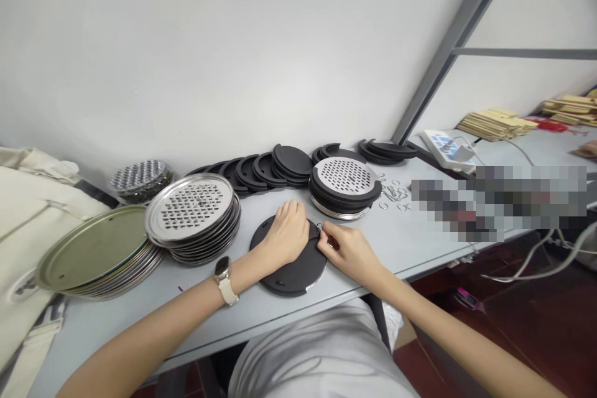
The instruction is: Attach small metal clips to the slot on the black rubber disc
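Observation:
Flat on the grey table lies a black round disc (pixel 298 277) with small slots and a thin metal edge showing at its lower right. My left hand (pixel 289 233), with a watch on its wrist, bears down on the disc and its fingers curl over the upper part, holding it. At the disc's right edge, my right hand (pixel 342 249) is closed in a pinch on a small metal ring (pixel 319 228). Just behind stands a stack of black holders topped by a round perforated grater plate (pixel 347 175). Several loose metal rings and clips (pixel 395 194) lie to its right.
On the left stand a stack of grater plates (pixel 191 208), olive round trays (pixel 100 249), and small perforated discs (pixel 140 177). Black rimmed discs (pixel 291 165) lean along the wall. A white bag (pixel 32 211) sits far left; a power strip (pixel 450 149) and wooden pieces (pixel 497 124) lie right.

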`<state>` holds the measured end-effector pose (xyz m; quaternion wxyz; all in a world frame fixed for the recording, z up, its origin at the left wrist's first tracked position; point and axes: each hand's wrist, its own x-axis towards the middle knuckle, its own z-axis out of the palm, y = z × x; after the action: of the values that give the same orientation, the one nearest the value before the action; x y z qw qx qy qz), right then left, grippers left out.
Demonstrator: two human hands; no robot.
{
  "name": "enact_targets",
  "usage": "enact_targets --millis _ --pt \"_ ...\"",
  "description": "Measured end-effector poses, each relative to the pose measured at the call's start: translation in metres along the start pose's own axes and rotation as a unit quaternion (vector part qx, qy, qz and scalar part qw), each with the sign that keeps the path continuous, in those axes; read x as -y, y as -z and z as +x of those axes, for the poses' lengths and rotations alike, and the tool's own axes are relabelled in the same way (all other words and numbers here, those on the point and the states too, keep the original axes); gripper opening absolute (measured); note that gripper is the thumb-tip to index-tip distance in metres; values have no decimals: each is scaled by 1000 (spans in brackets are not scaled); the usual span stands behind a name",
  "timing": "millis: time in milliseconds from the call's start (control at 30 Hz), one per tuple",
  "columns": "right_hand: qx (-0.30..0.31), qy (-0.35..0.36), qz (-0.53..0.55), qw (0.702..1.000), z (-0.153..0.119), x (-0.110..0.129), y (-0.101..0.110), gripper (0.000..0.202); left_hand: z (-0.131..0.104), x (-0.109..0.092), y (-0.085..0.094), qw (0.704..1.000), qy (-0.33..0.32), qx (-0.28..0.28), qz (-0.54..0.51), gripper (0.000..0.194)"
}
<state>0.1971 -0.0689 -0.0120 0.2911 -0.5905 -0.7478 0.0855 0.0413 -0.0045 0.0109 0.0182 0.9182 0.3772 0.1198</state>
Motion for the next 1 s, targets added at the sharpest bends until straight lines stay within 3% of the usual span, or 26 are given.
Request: enact_targets --millis 267,600,1000 --pt "-1 33 -18 999 -5 2 -1 21 2 0 -1 1000 21 6 -6 15" --pt "14 -30 39 999 1 1 1 25 2 1 -3 1000 16 -3 -4 15" --pt "47 -26 30 998 4 -5 1 27 3 3 -8 1000 19 -17 2 16"
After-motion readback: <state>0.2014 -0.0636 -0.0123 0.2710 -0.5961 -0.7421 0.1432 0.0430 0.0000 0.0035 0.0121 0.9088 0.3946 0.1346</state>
